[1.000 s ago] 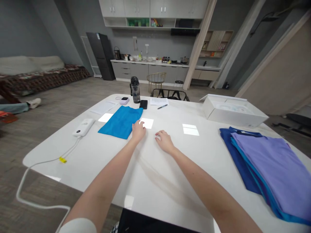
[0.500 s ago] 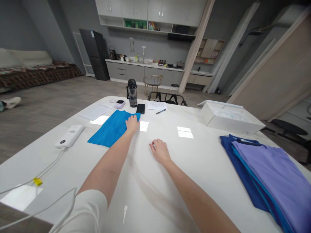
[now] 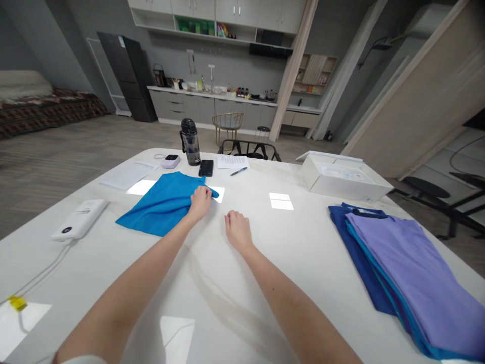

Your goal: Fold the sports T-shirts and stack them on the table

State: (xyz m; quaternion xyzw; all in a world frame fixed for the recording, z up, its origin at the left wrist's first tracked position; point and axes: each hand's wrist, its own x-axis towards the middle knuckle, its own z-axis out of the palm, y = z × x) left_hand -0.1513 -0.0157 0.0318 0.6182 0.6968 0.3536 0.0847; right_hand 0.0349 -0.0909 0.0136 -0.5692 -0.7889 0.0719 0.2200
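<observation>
Head cam: your left hand [image 3: 200, 202] just puckered the flat bright-blue cloth [image 3: 161, 202], gripping its edge; right hand [image 3: 238, 231] loosely clenched, empty afaict.

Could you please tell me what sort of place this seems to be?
It looks like an open-plan living space, perhaps a home or studio flat: there is a kitchen counter with cupboards above it, a tall dark fridge, and a sofa with a patterned cover.

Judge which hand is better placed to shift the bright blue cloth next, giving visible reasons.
Left, probably. The left hand grasps the bright blue cloth at its right side, where folds gather; the right hand is off the cloth, farther right.
</observation>
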